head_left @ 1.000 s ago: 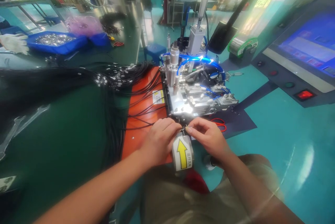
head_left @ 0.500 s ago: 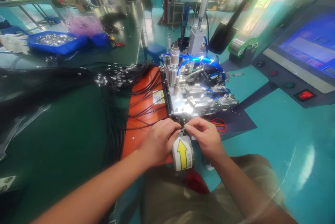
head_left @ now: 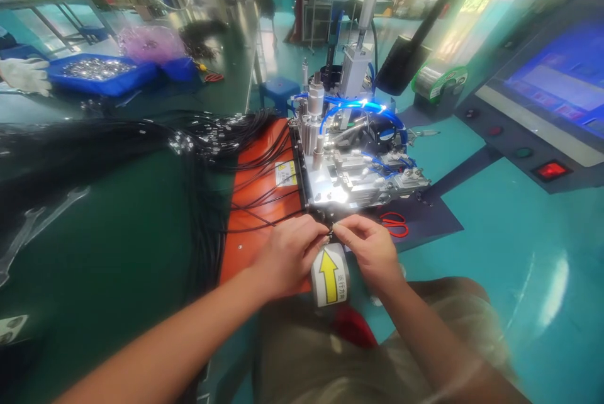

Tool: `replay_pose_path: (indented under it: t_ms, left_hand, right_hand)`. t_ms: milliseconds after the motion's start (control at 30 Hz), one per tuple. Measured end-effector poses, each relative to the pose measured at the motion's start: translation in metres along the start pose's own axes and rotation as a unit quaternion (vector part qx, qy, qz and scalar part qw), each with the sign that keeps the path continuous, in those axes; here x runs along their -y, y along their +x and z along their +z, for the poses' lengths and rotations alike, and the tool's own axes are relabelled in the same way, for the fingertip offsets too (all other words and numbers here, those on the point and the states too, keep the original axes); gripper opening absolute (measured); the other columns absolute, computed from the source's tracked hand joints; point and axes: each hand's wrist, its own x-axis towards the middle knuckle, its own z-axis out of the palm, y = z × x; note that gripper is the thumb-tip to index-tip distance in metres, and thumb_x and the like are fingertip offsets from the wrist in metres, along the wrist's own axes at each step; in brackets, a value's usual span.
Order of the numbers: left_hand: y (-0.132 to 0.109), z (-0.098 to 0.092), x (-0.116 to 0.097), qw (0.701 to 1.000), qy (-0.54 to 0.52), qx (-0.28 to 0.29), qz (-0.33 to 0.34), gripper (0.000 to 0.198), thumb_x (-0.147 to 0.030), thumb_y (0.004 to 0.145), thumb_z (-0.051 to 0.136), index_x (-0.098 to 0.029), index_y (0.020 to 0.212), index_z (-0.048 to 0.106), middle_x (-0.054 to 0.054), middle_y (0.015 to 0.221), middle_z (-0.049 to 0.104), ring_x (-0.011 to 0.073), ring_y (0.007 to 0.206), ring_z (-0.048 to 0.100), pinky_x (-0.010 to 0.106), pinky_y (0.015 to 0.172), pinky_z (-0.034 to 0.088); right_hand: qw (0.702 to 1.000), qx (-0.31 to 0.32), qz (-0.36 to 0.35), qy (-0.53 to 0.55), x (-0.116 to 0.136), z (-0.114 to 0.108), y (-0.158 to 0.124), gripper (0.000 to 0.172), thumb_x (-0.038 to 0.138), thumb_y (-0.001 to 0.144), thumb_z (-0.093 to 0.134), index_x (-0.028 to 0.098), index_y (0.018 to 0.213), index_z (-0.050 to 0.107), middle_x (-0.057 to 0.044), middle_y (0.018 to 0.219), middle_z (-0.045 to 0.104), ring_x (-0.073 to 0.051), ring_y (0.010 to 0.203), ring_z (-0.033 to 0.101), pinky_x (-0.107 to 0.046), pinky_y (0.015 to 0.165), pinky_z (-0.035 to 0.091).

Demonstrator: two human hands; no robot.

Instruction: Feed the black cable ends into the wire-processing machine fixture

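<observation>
My left hand (head_left: pixel 287 253) and my right hand (head_left: pixel 370 246) meet fingertip to fingertip just in front of a shiny metal machine (head_left: pixel 358 168) with blue air hoses. Both hands pinch the end of a thin black cable (head_left: pixel 264 218) that runs left across an orange plate (head_left: pixel 257 184). What sits at the cable's tip is too small to name. Below the fingers is a white round housing with a yellow arrow label (head_left: pixel 330 275).
A large bundle of black cables (head_left: pixel 141 140) lies on the green bench (head_left: pixel 117 234). Red-handled scissors (head_left: pixel 394 224) rest on a dark mat at the right. A blue tray of metal parts (head_left: pixel 97 73) and a white glove (head_left: pixel 23 73) are far left. A control panel with a red switch (head_left: pixel 550 170) stands at the right.
Both hands have crept slightly up toward the machine's front edge, still pinched together on the cable end. Nothing else has moved.
</observation>
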Motion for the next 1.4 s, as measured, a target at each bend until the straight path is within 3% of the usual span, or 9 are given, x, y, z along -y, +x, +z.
replay_pose_path:
  t_ms: [233, 367, 600, 1000, 1400]
  left_hand:
    - [0.0, 0.0, -0.001, 1.0, 0.026, 0.006, 0.004, 0.016, -0.026, 0.097, 0.05, -0.018, 0.098, 0.063, 0.004, 0.082, 0.061, 0.0166, 0.077, 0.055, 0.029, 0.067, 0.042]
    - [0.001, -0.001, -0.003, 0.999, 0.033, 0.01, 0.01, 0.017, -0.025, 0.097, 0.049, -0.018, 0.097, 0.064, 0.004, 0.083, 0.061, 0.0165, 0.077, 0.055, 0.029, 0.069, 0.042]
    - [0.001, -0.001, -0.002, 0.999, 0.05, 0.008, 0.02, 0.017, -0.023, 0.097, 0.047, -0.017, 0.098, 0.063, 0.004, 0.083, 0.06, 0.017, 0.077, 0.053, 0.029, 0.069, 0.041]
    - [-0.002, 0.002, 0.001, 0.998, 0.06, 0.006, 0.012, 0.015, -0.016, 0.093, 0.051, -0.019, 0.102, 0.063, 0.005, 0.09, 0.063, 0.0177, 0.083, 0.055, 0.03, 0.074, 0.044]
    - [-0.002, 0.002, 0.0, 0.994, 0.106, 0.0, -0.003, 0.026, -0.011, 0.092, 0.049, -0.018, 0.109, 0.066, 0.007, 0.096, 0.061, 0.0194, 0.087, 0.055, 0.033, 0.077, 0.045]
  right_hand:
    - [0.997, 0.06, 0.009, -0.045, 0.003, -0.025, -0.001, 0.029, 0.04, 0.075, 0.077, 0.02, 0.093, 0.069, -0.003, 0.088, 0.069, -0.017, 0.079, 0.061, -0.028, 0.07, 0.05]
    - [0.989, 0.081, -0.015, -0.119, 0.018, -0.033, 0.004, 0.025, 0.046, 0.09, 0.061, 0.021, 0.087, 0.064, 0.001, 0.074, 0.058, -0.014, 0.067, 0.053, -0.025, 0.061, 0.044]
    - [0.969, 0.136, -0.04, -0.202, 0.03, -0.029, 0.008, 0.026, 0.041, 0.094, 0.052, 0.021, 0.079, 0.057, 0.002, 0.071, 0.052, -0.014, 0.066, 0.049, -0.026, 0.059, 0.039]
    - [0.967, 0.124, -0.079, -0.208, 0.012, -0.026, 0.012, 0.024, 0.037, 0.097, 0.049, 0.021, 0.081, 0.055, 0.002, 0.078, 0.054, -0.014, 0.074, 0.05, -0.024, 0.066, 0.039]
    - [0.983, 0.077, -0.073, -0.147, -0.012, -0.012, 0.012, 0.027, 0.041, 0.095, 0.05, 0.02, 0.079, 0.055, 0.002, 0.074, 0.054, -0.015, 0.069, 0.05, -0.025, 0.064, 0.04]
